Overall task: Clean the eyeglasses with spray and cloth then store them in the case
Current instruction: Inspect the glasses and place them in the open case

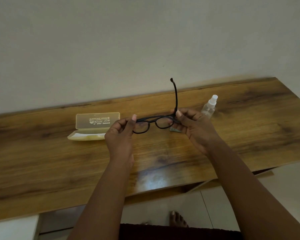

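Observation:
I hold black-framed eyeglasses [154, 121] above the wooden table [59, 161]. My left hand [119, 134] pinches the frame's left end. My right hand [194, 125] pinches the right hinge, and that temple arm sticks straight up. A translucent yellow case [95, 126] lies open on the table to the left of my hands. A small clear spray bottle [209, 107] stands behind my right hand. A bit of pale cloth [174, 130] shows on the table under my right hand, mostly hidden.
The table's back edge meets a plain wall [145, 40]. Its front edge runs diagonally across the lower view, with tiled floor [189, 210] and my bare foot [177, 220] below it.

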